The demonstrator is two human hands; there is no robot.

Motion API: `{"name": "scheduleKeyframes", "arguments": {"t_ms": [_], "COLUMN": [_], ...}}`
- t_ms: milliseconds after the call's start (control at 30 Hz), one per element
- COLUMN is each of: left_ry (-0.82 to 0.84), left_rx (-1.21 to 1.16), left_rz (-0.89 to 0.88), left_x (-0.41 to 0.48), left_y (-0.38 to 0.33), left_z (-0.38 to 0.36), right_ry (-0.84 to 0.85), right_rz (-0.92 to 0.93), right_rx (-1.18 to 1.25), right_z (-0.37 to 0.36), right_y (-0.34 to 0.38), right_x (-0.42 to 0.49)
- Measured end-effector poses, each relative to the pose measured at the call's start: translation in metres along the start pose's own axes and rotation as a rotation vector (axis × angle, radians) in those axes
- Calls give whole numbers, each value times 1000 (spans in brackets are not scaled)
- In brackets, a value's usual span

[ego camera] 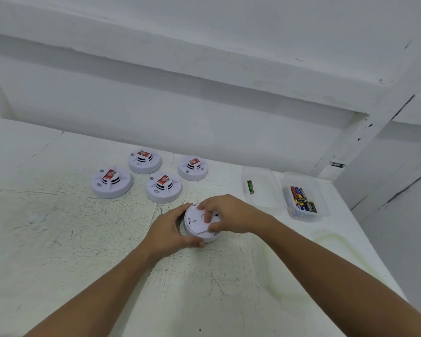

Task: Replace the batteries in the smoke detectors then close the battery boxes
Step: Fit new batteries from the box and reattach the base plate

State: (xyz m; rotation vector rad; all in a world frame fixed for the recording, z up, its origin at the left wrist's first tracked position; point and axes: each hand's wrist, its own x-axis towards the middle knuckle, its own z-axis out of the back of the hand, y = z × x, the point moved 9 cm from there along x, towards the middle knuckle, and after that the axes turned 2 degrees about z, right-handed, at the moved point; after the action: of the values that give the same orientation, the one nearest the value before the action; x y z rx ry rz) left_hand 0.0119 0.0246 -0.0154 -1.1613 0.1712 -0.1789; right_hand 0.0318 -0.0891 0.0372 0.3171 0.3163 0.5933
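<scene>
One smoke detector (197, 223) is seemingly being opened: left hand (169, 231) gripping its rim, right hand (229, 214) pinching the battery cover (201, 228), which probably needs sliding.

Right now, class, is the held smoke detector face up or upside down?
Upside down: the smoke detector shows its flat back, with mounting slots.

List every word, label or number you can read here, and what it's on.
None is legible.
Red stickers on the round white smoke detectors: blurred.
Dark batteries in the clear plastic box: print too small.
Green battery in the clear plastic tray: blurred.
</scene>
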Motion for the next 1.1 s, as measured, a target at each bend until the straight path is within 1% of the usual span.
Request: {"name": "scheduleKeyframes", "arguments": {"t_ms": [500, 667, 867, 1100], "left_ry": [-3, -6, -16, -37], "left_rx": [-14, -9, 14, 48], "left_rz": [-2, -12, -24, -25], "left_x": [0, 0, 1, 4], "left_y": [-1, -3, -5, -1], "left_z": [1, 1, 2, 3], "right_ry": [-30, -25, -84, -173], "right_rz": [-21, 55, 88, 82], "right_rx": [81, 73, 108, 139], "right_z": [-9, -15, -23, -33], "right_y": [-11, -3, -2, -7], "right_x": [-1, -5, -11, -14]}}
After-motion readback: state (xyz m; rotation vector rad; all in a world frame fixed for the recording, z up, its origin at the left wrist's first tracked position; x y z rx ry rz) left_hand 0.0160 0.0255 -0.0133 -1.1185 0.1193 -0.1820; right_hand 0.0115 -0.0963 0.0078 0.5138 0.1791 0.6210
